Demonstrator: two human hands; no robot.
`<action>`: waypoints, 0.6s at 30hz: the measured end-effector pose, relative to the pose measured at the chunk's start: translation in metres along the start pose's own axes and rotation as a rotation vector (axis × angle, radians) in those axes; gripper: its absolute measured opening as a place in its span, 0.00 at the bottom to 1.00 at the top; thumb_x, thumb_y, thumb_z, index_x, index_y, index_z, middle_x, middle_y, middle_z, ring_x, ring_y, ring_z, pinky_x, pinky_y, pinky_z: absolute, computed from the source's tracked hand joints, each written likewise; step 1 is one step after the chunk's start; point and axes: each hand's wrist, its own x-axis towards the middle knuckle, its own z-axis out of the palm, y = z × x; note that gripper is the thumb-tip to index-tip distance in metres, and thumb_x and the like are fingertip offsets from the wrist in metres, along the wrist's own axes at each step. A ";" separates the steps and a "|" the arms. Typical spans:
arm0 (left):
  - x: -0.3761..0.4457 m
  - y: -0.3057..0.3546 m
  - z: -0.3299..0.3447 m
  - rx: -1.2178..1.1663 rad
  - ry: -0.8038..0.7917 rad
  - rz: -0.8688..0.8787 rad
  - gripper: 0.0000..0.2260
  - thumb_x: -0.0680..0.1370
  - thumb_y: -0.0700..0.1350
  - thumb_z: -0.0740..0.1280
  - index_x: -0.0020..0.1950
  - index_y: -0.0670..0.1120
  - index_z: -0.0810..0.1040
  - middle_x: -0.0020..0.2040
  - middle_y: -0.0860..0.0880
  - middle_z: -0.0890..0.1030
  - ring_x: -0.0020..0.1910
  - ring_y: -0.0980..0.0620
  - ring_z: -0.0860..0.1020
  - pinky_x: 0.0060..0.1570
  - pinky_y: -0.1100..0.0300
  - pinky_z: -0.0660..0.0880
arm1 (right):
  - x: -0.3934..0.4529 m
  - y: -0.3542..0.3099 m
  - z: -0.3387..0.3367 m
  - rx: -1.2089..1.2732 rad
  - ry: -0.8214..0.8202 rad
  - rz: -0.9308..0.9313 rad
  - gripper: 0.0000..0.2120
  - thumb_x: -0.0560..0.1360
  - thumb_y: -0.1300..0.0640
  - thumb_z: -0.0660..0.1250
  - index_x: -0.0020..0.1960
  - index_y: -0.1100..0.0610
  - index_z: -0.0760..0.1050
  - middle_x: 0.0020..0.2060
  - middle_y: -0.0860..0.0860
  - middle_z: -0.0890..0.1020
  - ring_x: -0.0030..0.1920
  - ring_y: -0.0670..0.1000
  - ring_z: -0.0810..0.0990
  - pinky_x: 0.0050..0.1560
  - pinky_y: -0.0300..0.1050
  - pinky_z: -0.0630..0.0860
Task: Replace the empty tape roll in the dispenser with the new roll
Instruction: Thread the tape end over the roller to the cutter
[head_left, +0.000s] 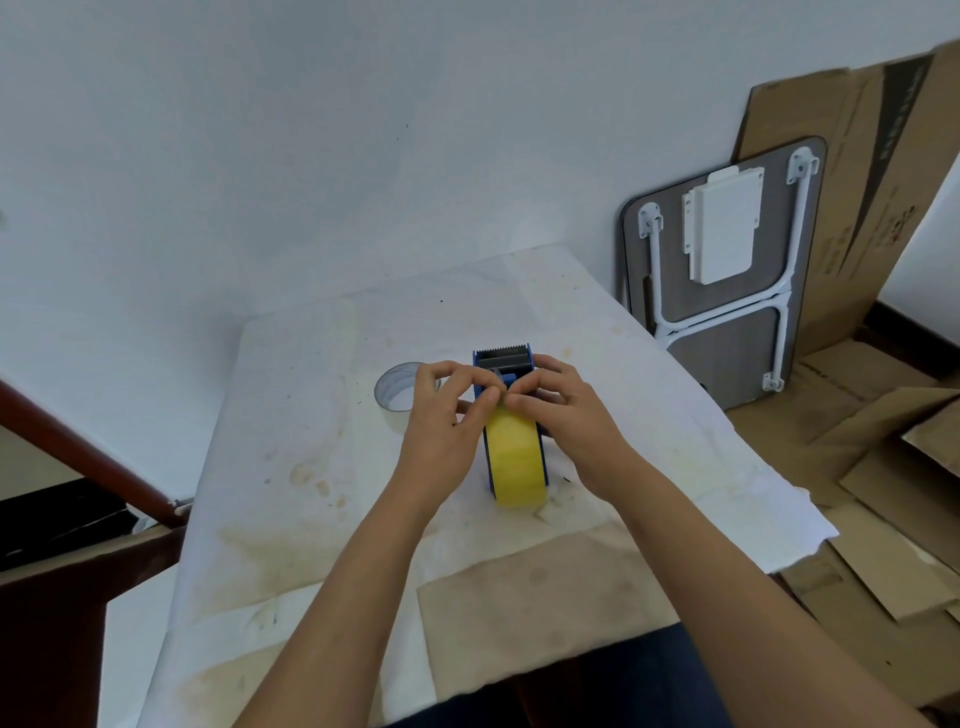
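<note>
A blue tape dispenser (503, 358) stands in the middle of the table, its toothed cutter at the far end. A full yellow tape roll (515, 460) sits upright in it. My left hand (447, 415) and my right hand (563, 410) meet over the top of the roll, fingertips pinched together at the tape's surface near the front of the roll. The right hand also rests against the dispenser's right side. An empty clear tape core (396, 395) lies on the table just left of my left hand, partly hidden by it.
The table (322, 467) is covered with stained white paper and its right edge is ragged. A folded grey table with white legs (727, 270) leans on the wall at the right. Flattened cardboard (883, 441) covers the floor there. A dark wooden rail (88, 447) runs at the left.
</note>
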 end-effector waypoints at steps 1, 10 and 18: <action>0.000 0.000 0.000 -0.035 0.002 -0.027 0.05 0.81 0.47 0.65 0.51 0.54 0.81 0.61 0.51 0.70 0.55 0.50 0.79 0.54 0.57 0.80 | 0.000 -0.002 0.001 -0.007 0.009 -0.002 0.05 0.73 0.58 0.73 0.39 0.51 0.81 0.67 0.47 0.71 0.61 0.52 0.78 0.56 0.45 0.77; -0.015 -0.011 -0.001 -0.253 -0.322 -0.393 0.30 0.71 0.72 0.62 0.61 0.52 0.81 0.56 0.54 0.86 0.58 0.54 0.83 0.63 0.55 0.76 | -0.003 0.000 0.001 0.028 0.138 -0.049 0.04 0.74 0.62 0.70 0.41 0.58 0.79 0.60 0.51 0.78 0.52 0.50 0.81 0.51 0.47 0.79; -0.018 -0.004 0.010 -0.362 -0.396 -0.353 0.15 0.76 0.53 0.72 0.60 0.48 0.82 0.54 0.49 0.87 0.55 0.49 0.85 0.60 0.53 0.79 | 0.000 -0.006 -0.011 -0.008 0.175 -0.035 0.08 0.73 0.63 0.70 0.36 0.55 0.79 0.47 0.49 0.83 0.49 0.51 0.81 0.57 0.55 0.78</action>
